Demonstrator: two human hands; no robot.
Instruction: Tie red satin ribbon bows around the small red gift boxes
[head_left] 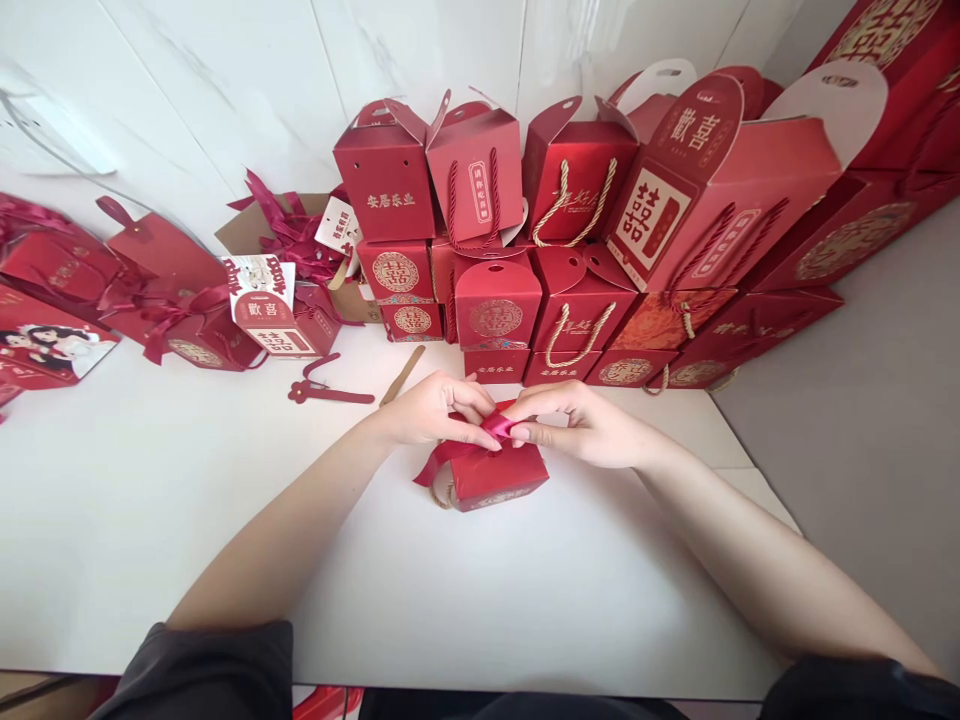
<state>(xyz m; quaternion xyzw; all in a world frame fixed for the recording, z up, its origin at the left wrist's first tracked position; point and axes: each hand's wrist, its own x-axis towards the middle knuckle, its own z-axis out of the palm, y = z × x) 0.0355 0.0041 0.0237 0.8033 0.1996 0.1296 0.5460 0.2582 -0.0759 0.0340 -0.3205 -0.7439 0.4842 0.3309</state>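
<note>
A small red gift box rests on the white table in front of me, with a loop of tan rope cord at its left side. Across its top lies a crimson satin ribbon, one tail hanging down to the left. My left hand pinches the ribbon between thumb and fingers from the left. From the right, my right hand pinches the same ribbon, thumb and forefinger close to the left fingertips. Part of the box top is hidden beneath both hands.
Stacked red gift boxes line the wall behind. At left stand ribbon-tied boxes and an open carton of ribbons. A dark red strip with a flower end and a brown strip lie on the table.
</note>
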